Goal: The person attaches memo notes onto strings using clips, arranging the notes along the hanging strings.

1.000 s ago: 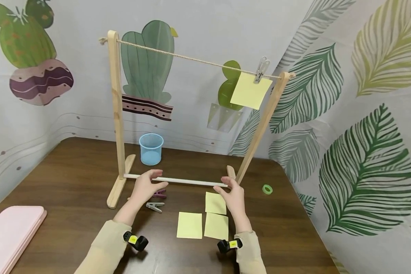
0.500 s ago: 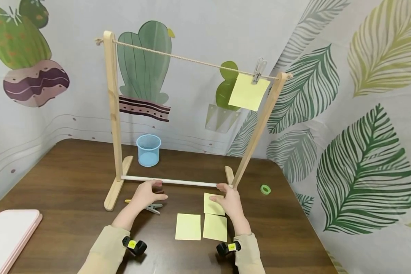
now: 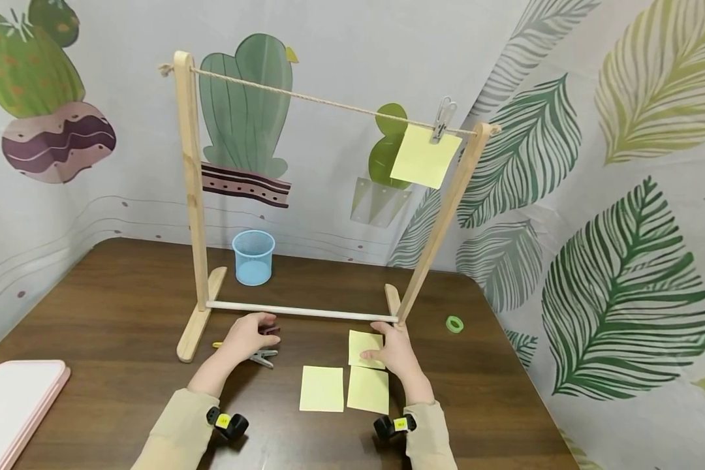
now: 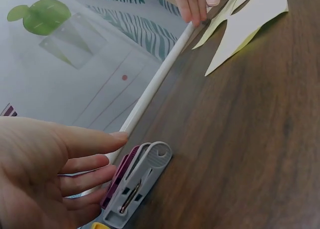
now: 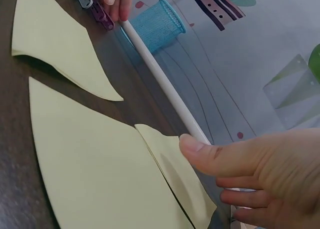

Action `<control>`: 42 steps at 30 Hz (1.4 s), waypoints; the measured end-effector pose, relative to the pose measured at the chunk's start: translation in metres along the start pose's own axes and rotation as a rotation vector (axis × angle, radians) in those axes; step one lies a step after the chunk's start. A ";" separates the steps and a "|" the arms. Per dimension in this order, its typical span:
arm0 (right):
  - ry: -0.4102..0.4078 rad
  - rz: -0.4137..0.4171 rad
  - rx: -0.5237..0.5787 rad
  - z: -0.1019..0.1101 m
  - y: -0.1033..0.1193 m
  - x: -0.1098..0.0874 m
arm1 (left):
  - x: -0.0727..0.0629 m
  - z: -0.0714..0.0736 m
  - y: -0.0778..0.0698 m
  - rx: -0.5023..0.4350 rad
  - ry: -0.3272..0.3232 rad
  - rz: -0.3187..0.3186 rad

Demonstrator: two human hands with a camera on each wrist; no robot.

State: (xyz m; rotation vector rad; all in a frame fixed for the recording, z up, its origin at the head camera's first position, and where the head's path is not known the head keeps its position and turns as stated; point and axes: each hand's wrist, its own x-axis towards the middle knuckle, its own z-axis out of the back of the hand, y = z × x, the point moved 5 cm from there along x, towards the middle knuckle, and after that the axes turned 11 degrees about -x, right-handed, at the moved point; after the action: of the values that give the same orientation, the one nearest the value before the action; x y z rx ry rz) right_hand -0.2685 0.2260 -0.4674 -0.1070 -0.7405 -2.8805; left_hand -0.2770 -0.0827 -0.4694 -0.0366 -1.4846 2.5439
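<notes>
The left hand point(image 3: 245, 341) and right hand point(image 3: 397, 354) are relaxed, holding nothing; the grey clip point(image 4: 150, 171) lies at four o'clock of the nearer left hand, long axis roughly nine-to-three; the top yellow note point(image 3: 360, 341) sits at the right's nine o'clock; a blue mesh cup point(image 3: 253, 269) stands at the left's twelve, contents hard to make out

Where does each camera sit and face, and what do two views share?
Head: on the head, facing forward and down at the pale wooden frame; left hand, right hand, beige sleeves show.
Left wrist: on that wrist, facing along the slim white rod; left hand near, right hand far.
Right wrist: likewise, facing oppositely; right hand near, left hand far.
Both wrist views share the rod and square yellow papers.
</notes>
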 end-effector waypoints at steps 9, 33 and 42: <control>0.085 0.002 -0.026 -0.006 -0.001 -0.003 | 0.002 -0.001 0.002 0.042 0.000 -0.012; 0.018 0.034 -0.126 -0.011 0.001 0.001 | 0.001 -0.006 0.002 0.148 -0.041 -0.074; 0.008 0.030 -0.070 -0.010 -0.001 0.000 | 0.001 -0.007 0.001 0.162 -0.055 -0.081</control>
State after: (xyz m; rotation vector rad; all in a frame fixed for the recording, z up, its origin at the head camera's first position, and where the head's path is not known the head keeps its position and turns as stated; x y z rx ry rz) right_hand -0.2688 0.2219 -0.4771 -0.1148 -0.6308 -2.8776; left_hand -0.2772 -0.0776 -0.4737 0.1159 -1.2663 2.6091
